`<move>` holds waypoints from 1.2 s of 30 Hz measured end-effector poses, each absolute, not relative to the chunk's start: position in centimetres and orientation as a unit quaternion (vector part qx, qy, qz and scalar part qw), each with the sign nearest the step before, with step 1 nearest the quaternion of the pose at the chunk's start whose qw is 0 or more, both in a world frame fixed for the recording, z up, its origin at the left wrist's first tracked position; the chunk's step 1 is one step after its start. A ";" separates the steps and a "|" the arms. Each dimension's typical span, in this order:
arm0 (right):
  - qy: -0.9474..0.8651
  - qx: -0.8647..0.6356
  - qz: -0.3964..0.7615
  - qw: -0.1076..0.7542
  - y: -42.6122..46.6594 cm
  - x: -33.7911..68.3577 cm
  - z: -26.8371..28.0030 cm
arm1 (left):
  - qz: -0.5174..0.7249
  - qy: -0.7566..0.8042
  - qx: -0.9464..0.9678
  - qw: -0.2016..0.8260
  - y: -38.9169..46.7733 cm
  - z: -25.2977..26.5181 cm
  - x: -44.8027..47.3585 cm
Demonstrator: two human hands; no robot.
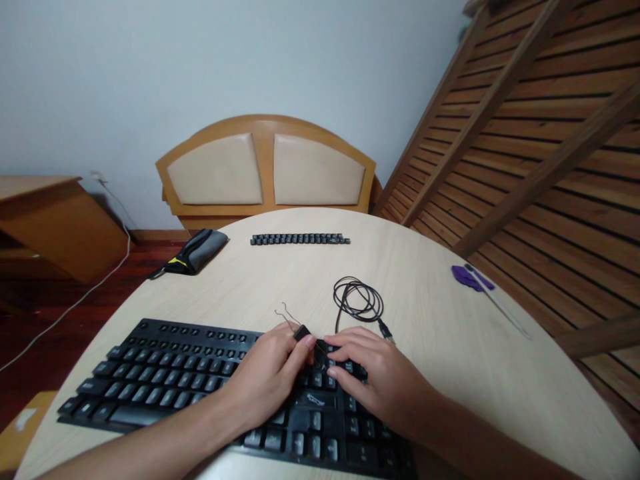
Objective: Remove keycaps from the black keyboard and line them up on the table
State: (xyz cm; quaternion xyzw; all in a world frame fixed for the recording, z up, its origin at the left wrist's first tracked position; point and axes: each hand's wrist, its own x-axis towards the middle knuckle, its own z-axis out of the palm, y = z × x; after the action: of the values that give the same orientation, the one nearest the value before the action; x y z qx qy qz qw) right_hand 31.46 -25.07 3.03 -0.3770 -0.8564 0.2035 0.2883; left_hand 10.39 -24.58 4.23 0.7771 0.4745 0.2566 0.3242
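A black keyboard (165,373) lies on the table before me. Its two upper rows on the left show bare switches, while lower rows carry keycaps. My left hand (273,367) is closed around the black handle of a wire keycap puller (302,333). Two bent wires stick out past the handle, and the other end points down at the keyboard near my right hand. My right hand (367,370) rests over the keyboard's right part, fingers apart, fingertips close to the puller's lower wires and the keys there. Whether a fingertip touches a key is hard to make out.
Loose black keycaps (300,239) stand in two rows at the back of the round table (425,300). A coiled USB cable (357,300) lies behind my right hand. At left is a grey-black pouch (200,252); at right, a purple cloth (469,278) and thin brush (500,303).
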 end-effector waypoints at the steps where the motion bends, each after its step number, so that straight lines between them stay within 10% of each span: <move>1: -0.856 -0.376 0.203 0.290 -25.1 31.5 3.0 | 0.255 0.475 0.777 0.324 -24.5 4.2 10.4; 36: -0.804 -0.426 0.155 0.385 -23.4 32.6 2.7 | 0.275 0.518 0.737 0.336 -24.3 4.2 10.3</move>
State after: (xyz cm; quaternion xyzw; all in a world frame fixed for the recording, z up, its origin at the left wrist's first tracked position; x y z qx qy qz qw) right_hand 32.58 -23.36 2.65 -0.4263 -0.8035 0.1552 0.3854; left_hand 10.33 -24.29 4.16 0.7373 0.5178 0.2751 0.3357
